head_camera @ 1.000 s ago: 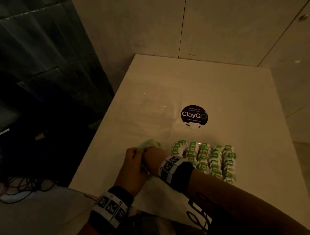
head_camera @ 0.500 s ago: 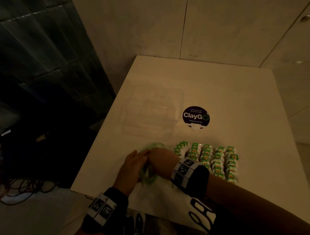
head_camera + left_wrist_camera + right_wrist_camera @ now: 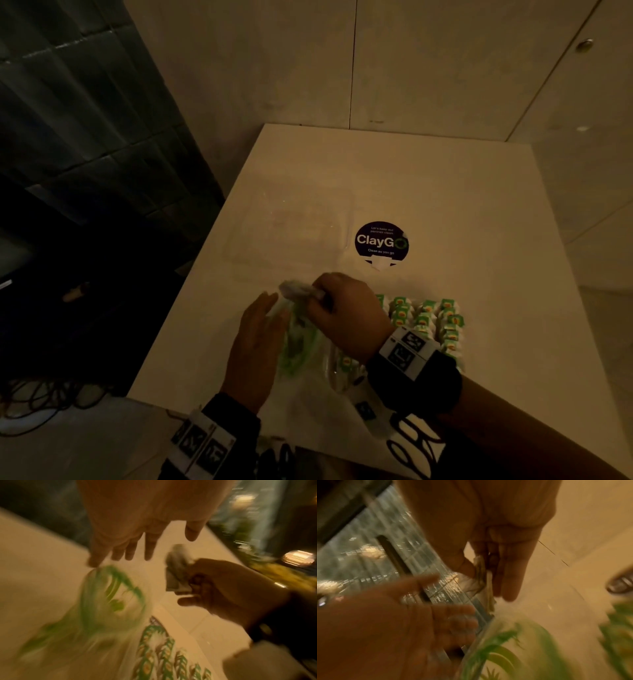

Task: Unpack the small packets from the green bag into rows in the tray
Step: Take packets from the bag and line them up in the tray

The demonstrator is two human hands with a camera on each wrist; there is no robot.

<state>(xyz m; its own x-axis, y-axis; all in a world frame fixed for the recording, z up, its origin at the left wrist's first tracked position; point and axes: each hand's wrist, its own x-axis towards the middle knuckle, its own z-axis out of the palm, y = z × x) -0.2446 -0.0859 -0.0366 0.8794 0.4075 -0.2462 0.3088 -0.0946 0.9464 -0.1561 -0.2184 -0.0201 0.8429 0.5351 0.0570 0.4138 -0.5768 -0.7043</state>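
Note:
The thin green bag (image 3: 298, 342) lies crumpled near the table's front edge, its mouth facing away from me. My left hand (image 3: 269, 308) hovers beside its left side with straight fingers (image 3: 130, 547), holding nothing. Just beyond the bag's mouth, my right hand (image 3: 320, 298) pinches a small bunch of pale packets (image 3: 297, 289) between thumb and fingers (image 3: 506, 574). To the right, rows of green-labelled packets (image 3: 428, 322) fill the clear tray (image 3: 178, 623); my right wrist hides their left part.
A clear plastic container (image 3: 291, 233) stands on the white table (image 3: 479, 240) behind the bag. A round dark ClayGo sticker (image 3: 381, 241) lies right of it. Walls close the far side, and the floor with cables (image 3: 51, 404) drops off at left.
My right hand has come out of the bag holding packets and moved away from me. The left hand has let go of the bag's mouth and straightened its fingers.

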